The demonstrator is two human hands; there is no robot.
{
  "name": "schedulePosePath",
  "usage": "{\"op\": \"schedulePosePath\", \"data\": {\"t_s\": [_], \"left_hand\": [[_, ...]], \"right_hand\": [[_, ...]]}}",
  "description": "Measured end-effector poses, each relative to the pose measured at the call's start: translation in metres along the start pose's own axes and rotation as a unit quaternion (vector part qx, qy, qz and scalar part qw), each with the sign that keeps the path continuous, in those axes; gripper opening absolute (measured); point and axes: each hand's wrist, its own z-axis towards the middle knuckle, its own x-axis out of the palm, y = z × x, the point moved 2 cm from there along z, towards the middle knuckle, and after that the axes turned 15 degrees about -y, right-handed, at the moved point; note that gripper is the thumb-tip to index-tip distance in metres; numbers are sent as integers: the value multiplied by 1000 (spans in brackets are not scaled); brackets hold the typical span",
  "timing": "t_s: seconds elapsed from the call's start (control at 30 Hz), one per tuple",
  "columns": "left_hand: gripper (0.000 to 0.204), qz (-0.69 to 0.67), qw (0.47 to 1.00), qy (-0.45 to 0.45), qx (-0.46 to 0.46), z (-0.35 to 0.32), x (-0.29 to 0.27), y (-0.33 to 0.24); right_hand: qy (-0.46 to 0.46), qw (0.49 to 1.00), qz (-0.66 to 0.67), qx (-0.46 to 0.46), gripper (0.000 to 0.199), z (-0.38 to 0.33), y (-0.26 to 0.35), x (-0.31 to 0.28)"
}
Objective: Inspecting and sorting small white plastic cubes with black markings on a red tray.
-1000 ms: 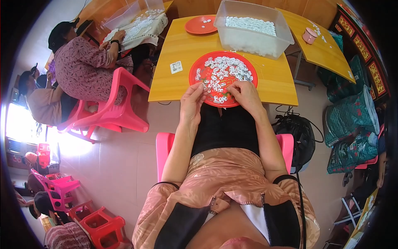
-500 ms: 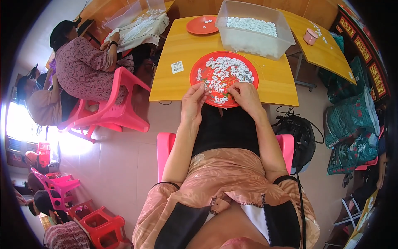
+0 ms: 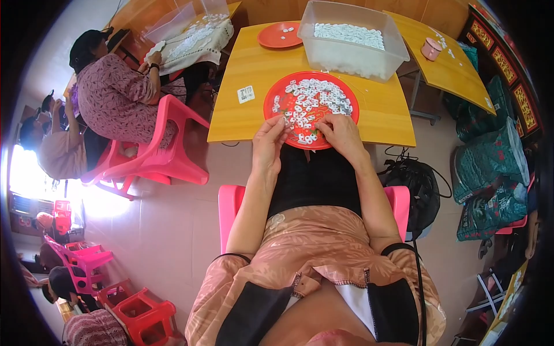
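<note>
A round red plate (image 3: 311, 75) sits at the near edge of the yellow table, spread with many small white pieces (image 3: 323, 94) that have dark marks and holes. At the plate's lower left rim is my left hand (image 3: 268, 139), thumb and fingertips pinched together. My right hand (image 3: 343, 134) reaches over the lower right rim, its fingers curled and pinched close above the pieces. Whatever lies between the fingertips of either hand is too small or hidden to make out.
Behind the plate stands a clear plastic bin (image 3: 346, 56) of white pieces, beside another red plate (image 3: 277, 41). A white label (image 3: 246, 94) lies on the table (image 3: 231, 121). A co-worker (image 3: 118, 95) sits at left; a pink mug (image 3: 430, 49) stands on the right-hand table.
My two hands keep nearly the same pinched pose over the plate. At far left, another person's arms have risen.
</note>
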Motion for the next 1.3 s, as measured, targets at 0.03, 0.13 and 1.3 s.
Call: {"op": "schedulePosePath", "data": {"t_s": [0.03,0.13,1.3], "left_hand": [[20,0,1000,-1,0,0,0,0],[19,-3,1000,3,-1,-1,2,-1],[18,-6,1000,1,-1,2,4,6]], "right_hand": [[-2,1000,-4,0,24,0,0,0],[-5,1000,-10,-3,24,-1,-1,2],[-32,998,-48,-16,21,-2,-5,8]]}}
